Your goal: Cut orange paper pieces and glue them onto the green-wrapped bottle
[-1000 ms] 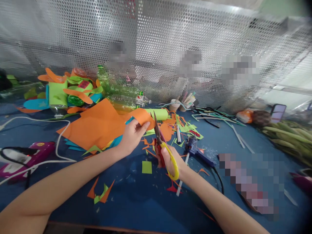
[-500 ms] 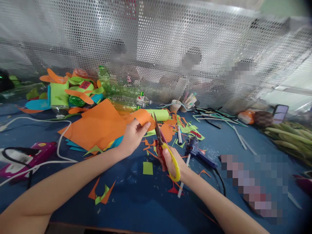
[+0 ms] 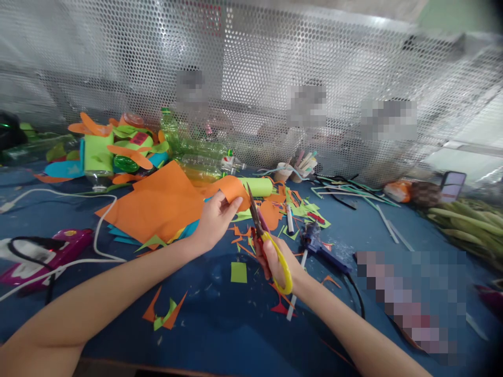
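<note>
My left hand (image 3: 215,220) pinches a curved piece of orange paper (image 3: 230,187) between thumb and fingers, lifted over the table. In my right hand (image 3: 277,259) is a pair of scissors (image 3: 282,262) with yellow and red handles. Its blades point up and away, at the right edge of the orange paper. How far the blades are parted is hard to make out. Below the hands lies a small green paper square (image 3: 238,272). Large orange sheets (image 3: 165,196) spread out left of my left hand, with blue and yellow paper showing under them.
A glue gun (image 3: 320,246) and a marker (image 3: 290,219) lie to the right among paper scraps (image 3: 302,209). Green plastic bottles (image 3: 196,152) and paper-covered bottles (image 3: 98,152) stand at the back left. A white cable (image 3: 106,201) and a magenta box (image 3: 66,256) lie left. Perforated metal (image 3: 251,63) closes the back.
Both hands stay almost where they were, still holding the paper and scissors. The whole view has shifted very slightly.
</note>
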Available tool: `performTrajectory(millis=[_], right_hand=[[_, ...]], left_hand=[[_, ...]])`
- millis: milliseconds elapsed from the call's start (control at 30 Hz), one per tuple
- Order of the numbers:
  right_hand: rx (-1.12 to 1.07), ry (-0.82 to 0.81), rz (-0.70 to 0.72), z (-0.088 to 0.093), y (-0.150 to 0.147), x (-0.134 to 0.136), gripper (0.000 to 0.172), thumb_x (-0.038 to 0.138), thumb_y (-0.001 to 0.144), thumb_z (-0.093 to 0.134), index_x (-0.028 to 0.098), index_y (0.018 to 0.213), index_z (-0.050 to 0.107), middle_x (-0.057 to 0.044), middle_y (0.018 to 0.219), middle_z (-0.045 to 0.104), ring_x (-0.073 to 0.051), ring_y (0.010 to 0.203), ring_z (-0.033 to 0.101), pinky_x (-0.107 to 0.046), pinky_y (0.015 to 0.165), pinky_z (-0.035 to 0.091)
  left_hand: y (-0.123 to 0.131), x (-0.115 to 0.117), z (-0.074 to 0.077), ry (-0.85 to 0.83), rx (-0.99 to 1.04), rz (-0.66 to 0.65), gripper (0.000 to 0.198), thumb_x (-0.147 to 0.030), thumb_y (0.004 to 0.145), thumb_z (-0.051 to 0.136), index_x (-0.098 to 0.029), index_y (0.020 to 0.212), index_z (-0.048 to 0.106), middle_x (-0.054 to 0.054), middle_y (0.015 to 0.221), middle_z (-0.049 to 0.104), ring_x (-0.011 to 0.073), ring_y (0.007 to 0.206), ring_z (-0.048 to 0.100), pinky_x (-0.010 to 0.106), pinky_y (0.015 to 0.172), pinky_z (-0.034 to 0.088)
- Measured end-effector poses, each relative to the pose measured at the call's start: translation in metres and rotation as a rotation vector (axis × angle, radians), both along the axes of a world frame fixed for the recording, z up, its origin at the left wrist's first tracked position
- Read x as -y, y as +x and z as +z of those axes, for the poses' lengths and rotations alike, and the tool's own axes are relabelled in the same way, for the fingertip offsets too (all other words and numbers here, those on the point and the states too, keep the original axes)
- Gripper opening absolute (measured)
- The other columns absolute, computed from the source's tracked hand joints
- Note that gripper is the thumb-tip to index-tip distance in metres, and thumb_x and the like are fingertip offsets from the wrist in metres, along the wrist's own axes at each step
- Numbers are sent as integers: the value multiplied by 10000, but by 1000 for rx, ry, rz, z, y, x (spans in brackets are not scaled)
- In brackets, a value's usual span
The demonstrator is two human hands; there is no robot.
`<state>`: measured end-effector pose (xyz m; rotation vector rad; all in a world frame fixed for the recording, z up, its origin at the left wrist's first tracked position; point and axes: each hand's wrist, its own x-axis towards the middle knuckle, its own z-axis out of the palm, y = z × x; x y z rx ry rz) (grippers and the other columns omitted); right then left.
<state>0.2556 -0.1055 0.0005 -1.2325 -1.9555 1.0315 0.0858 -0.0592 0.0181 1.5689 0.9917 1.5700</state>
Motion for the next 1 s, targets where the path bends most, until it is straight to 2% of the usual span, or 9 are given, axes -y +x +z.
performTrajectory(millis=[200,467,700,1000], right_hand=[[17,-19,3,-2,3,-2,523,718,791,209,223,661,318,60,472,375,-83,318,394,-219,324,312],[63,81,-35,8,1,1,528,713,793,225,220,652,351,50,454,382,-85,368,361,-217,349,289],[100,105,-45,13,0,0,504,694,801,246,219,662,337,51,488,366,-86,393,363,-217,361,281],[121,152,-74,13,-1,-1,485,653,809,267,214,614,332,49,484,349,-85,429,321,-221,384,259]], left_hand=[[0,-4,1,39,88,-52,229,-292,822,545,-180,1021,519,71,1047,631,181,994,591,310,862,470],[-1,-8,4,76,134,-95,262,-244,800,563,-205,1038,460,58,1024,596,170,978,584,314,876,465],[-3,-10,8,66,139,-133,297,-250,798,551,-219,1072,439,77,1100,583,192,1031,569,337,891,467],[-3,-15,1,101,130,-176,334,-247,821,534,-211,1123,395,79,1085,574,197,1033,558,352,896,453]])
